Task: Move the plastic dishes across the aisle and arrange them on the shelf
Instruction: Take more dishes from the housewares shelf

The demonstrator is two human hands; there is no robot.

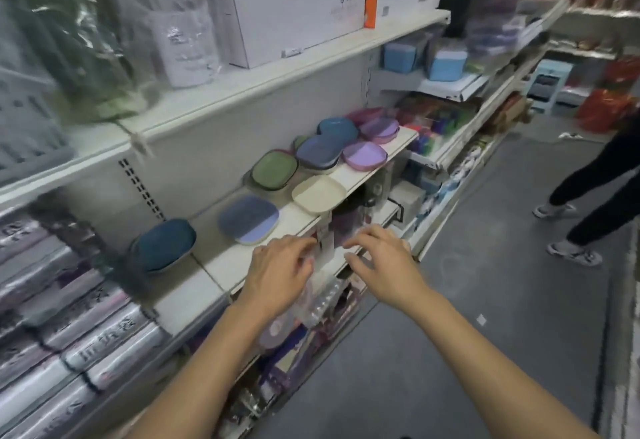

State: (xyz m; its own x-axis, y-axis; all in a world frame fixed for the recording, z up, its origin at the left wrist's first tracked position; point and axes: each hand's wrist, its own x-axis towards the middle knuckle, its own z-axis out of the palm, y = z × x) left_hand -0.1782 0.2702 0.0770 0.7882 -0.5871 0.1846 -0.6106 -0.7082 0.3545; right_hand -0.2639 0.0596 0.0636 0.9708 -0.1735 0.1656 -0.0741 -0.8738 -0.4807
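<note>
Several plastic dishes lie on the white shelf: a dark teal one at the left, a blue one, a green stack, a cream one, a grey-blue one, a lilac one, and teal and purple ones further along. My left hand and my right hand hover at the shelf's front edge, fingers loosely curled, holding nothing. The picture is blurred.
White boxes and wrapped goods stand on the shelf above. Silver wrapped packs fill the lower left. A person's legs stand in the grey aisle at the right. More shelves of goods run along the aisle.
</note>
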